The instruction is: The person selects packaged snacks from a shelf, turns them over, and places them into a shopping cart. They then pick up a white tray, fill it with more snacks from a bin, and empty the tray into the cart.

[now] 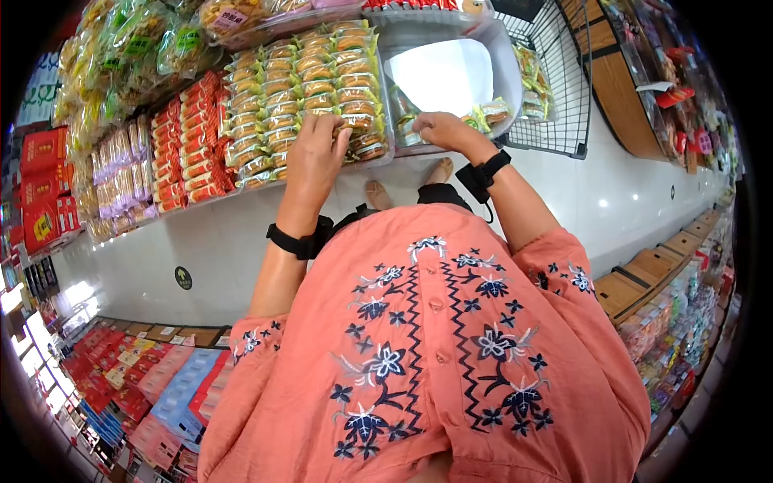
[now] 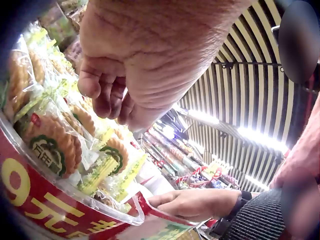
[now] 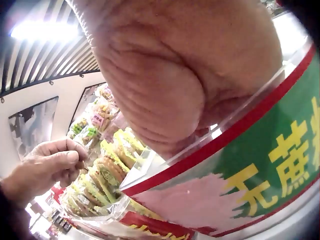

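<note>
My left hand [image 1: 316, 153] hovers over rows of wrapped round cookies [image 1: 320, 87] in a clear bin, its fingers bent downward. In the left wrist view no packet shows in its loosely curled fingers [image 2: 102, 95]. To the right, my right hand [image 1: 447, 131] reaches over the front wall of a neighbouring bin [image 1: 385, 80], fingers curled at a wrapped cookie packet [image 1: 408, 131] inside its left front corner. The right wrist view hides those fingertips behind the palm and bin wall. A white sheet [image 1: 443, 71] covers part of this bin, with more packets [image 1: 493, 111] at its front right.
Red-wrapped snacks [image 1: 197, 133] and purple-wrapped ones [image 1: 121, 165] fill the bins leftward. Bagged snacks [image 1: 137, 40] are heaped at back left. A wire shopping cart [image 1: 551, 80] stands right of the bins, holding some packets. Low shelves [image 1: 652, 270] line the aisle behind.
</note>
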Demonstrator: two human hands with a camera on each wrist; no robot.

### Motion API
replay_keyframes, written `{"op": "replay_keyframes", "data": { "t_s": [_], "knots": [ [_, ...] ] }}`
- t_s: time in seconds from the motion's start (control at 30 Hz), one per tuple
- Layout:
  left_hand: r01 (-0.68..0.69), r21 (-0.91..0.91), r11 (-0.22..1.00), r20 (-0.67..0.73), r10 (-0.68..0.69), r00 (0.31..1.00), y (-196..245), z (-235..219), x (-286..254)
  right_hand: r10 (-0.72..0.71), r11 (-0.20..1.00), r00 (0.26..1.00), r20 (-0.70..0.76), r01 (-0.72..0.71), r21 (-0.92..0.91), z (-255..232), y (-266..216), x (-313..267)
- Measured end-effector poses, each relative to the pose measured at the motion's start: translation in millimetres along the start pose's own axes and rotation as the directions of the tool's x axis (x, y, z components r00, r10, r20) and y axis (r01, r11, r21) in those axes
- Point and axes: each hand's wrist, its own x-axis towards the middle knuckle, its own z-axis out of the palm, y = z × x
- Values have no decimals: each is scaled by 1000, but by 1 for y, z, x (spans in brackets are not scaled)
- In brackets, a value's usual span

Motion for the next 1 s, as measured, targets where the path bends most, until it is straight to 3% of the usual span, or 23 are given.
{"op": "replay_keyframes", "data": {
  "t_s": [0.2,0.4,0.5,0.67,0.77,0.87,1.0],
  "knots": [
    [5,-52,999,-15,-6,1000,-2,3,-1,-18,1000,994,107,16,13,6,4,15],
    [27,-99,995,-51,-32,998,-3,-4,-1,-76,995,997,22,77,-62,-38,-22,3],
    [50,-125,991,-79,-60,995,-8,-5,1,56,968,997,-58,-40,249,-86,-44,-15],
    [39,-133,990,-101,-52,993,-12,-4,5,114,866,959,-259,31,499,-129,-69,-28],
    [28,-156,987,-135,-49,990,-10,-6,5,67,839,960,-272,93,536,-125,-90,-31],
    [77,-243,967,-116,-108,987,-14,-8,4,59,830,967,-248,91,551,-111,-98,-30],
    [71,-216,974,-139,-103,985,-18,-18,1,56,817,979,-198,69,572,-93,-104,-28]
  ]
}}
